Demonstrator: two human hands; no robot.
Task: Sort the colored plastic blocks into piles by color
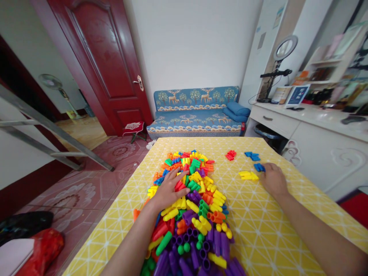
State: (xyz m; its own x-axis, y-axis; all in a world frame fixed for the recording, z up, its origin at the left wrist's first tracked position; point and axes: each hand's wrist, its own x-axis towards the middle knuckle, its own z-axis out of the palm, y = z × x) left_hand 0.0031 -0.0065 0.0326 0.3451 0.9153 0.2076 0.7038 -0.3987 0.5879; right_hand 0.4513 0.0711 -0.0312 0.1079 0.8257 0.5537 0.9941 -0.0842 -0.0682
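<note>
A large heap of bullet-shaped plastic building pieces (201, 226) in purple, yellow, green, orange, red and blue covers the middle of the table. My left hand (169, 188) lies on the heap's left side with its fingers spread, near a red piece (180, 186). At the right, my right hand (273, 178) has its fingertips closed on a blue plastic piece (259, 167) at the tabletop. Just left of that hand are yellow pieces (248, 175). Farther back sit more blue pieces (252, 156) and a small red group (230, 155).
A yellow patterned cloth covers the table (258, 230). Beyond it stands a blue sofa (195, 115). A white dresser (324, 149) is on the right, a metal ladder (57, 138) and a red door (100, 57) on the left. Bags (43, 245) lie at lower left.
</note>
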